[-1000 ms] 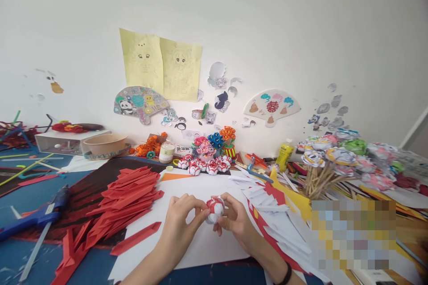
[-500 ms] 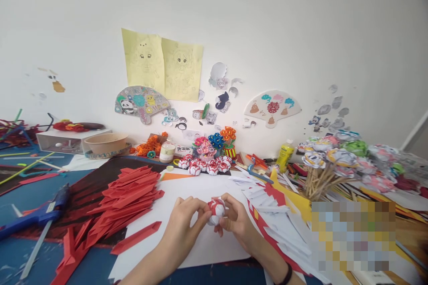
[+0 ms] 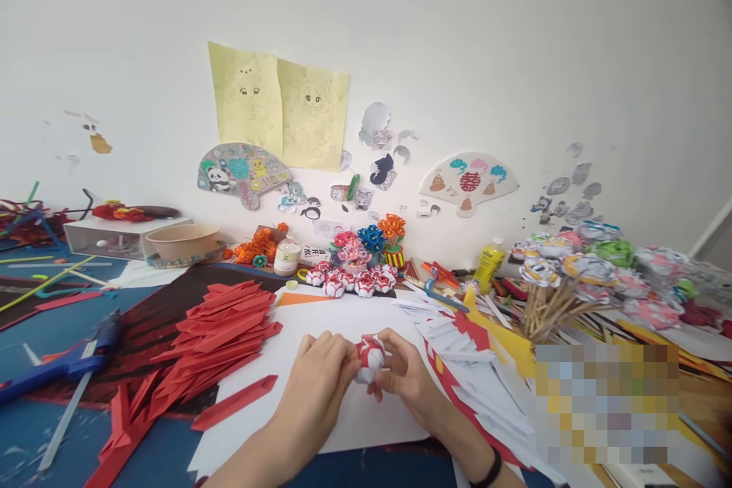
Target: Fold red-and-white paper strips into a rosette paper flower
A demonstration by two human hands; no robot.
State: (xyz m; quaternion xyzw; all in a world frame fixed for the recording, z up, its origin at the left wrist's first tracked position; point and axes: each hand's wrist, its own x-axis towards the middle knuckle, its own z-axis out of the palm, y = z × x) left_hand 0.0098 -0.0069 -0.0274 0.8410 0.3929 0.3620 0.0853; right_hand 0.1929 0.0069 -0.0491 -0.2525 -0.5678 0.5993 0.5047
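A small red and white folded paper flower (image 3: pixel 370 356) is pinched between both my hands above a white sheet (image 3: pixel 320 335). My left hand (image 3: pixel 320 381) grips its left side with thumb and fingers. On the flower's right side my right hand (image 3: pixel 403 377) holds it from below and behind; a dark band circles that wrist. Several finished red and white paper flowers (image 3: pixel 351 282) sit in a row farther back on the table. A heap of folded red paper pieces (image 3: pixel 220 328) lies to the left of my hands.
A blue glue gun (image 3: pixel 62 366) lies at the left. White folded paper strips (image 3: pixel 463 351) pile up at the right, next to paper flowers on sticks (image 3: pixel 577 274). A yellow glue bottle (image 3: pixel 488 263), a bowl (image 3: pixel 181 240) and small flower pots (image 3: pixel 371 244) stand by the wall.
Both hands keep their grip on the flower and shift only slightly around it. The view tilts a little.
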